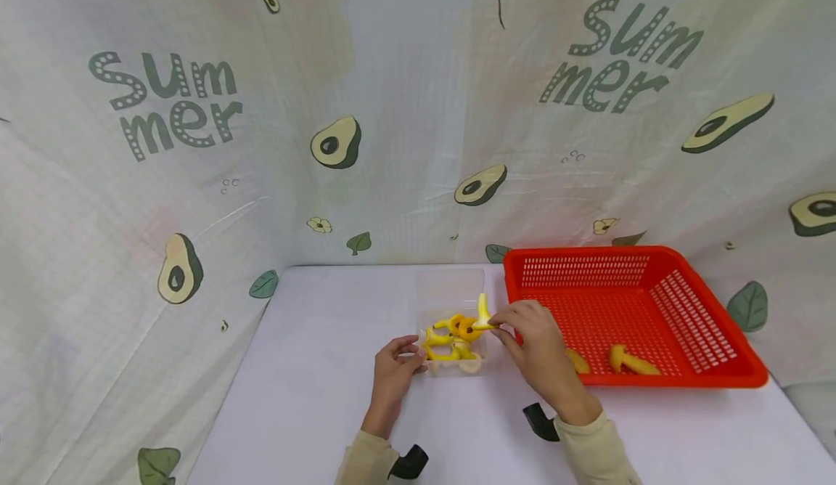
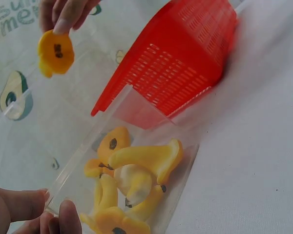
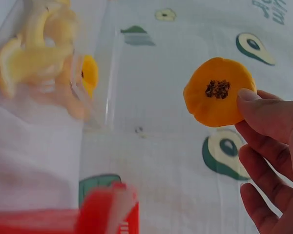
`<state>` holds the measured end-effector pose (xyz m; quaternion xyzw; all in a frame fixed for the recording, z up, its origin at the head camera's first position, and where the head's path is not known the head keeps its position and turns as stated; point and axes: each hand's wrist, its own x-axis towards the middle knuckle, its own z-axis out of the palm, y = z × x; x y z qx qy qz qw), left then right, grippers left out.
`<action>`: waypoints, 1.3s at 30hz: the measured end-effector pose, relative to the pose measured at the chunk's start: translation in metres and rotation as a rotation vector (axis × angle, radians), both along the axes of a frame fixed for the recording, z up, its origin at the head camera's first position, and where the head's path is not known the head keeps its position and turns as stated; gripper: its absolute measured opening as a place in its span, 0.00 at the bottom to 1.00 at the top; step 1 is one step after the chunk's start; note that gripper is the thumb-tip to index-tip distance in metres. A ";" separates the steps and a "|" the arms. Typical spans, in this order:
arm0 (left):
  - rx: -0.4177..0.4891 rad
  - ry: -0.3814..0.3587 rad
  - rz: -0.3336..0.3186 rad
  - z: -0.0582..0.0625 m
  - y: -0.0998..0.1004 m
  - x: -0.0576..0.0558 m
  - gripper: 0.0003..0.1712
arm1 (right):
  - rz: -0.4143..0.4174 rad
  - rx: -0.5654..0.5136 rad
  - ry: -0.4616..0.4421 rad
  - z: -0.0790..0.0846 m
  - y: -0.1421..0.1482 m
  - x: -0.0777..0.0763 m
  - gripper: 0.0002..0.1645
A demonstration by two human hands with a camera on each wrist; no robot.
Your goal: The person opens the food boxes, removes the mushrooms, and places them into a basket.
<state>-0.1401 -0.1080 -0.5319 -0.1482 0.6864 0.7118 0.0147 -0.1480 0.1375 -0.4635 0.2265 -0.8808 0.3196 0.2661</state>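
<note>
In the head view my right hand [image 1: 541,358] pinches a yellow toy mushroom [image 1: 483,312] by the edge of its cap, above the right side of a clear plastic box [image 2: 139,108]. The right wrist view shows its round orange-yellow cap [image 3: 219,92] with a dark brown centre, between thumb and forefinger. My left hand [image 1: 392,375] grips the box's left wall, thumb on one side and fingers on the other. Inside the box lie several yellow mushrooms [image 2: 146,158], jumbled with stems and caps pointing different ways.
A red perforated basket [image 1: 679,381] stands right of the box, with yellow mushrooms [image 1: 632,361] near its front wall. Behind my right hand part of the basket is hidden. A printed cloth [image 1: 405,107] hangs behind the white table [image 1: 313,376].
</note>
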 end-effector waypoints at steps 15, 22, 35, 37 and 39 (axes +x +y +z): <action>-0.015 -0.002 0.003 0.002 0.001 0.001 0.23 | -0.134 0.017 0.010 0.005 0.070 0.010 0.20; -0.007 -0.008 0.004 -0.001 0.000 0.000 0.23 | -0.207 0.021 0.008 0.004 0.098 0.011 0.21; -0.001 0.005 0.004 0.004 0.002 0.002 0.23 | -0.309 0.024 -0.080 0.002 0.125 0.010 0.22; -0.005 0.004 0.006 0.003 0.003 0.002 0.23 | -0.271 0.034 -0.092 0.000 0.117 0.010 0.23; -0.008 0.005 0.007 0.004 0.003 0.002 0.23 | -0.215 0.044 -0.086 -0.001 0.105 0.011 0.22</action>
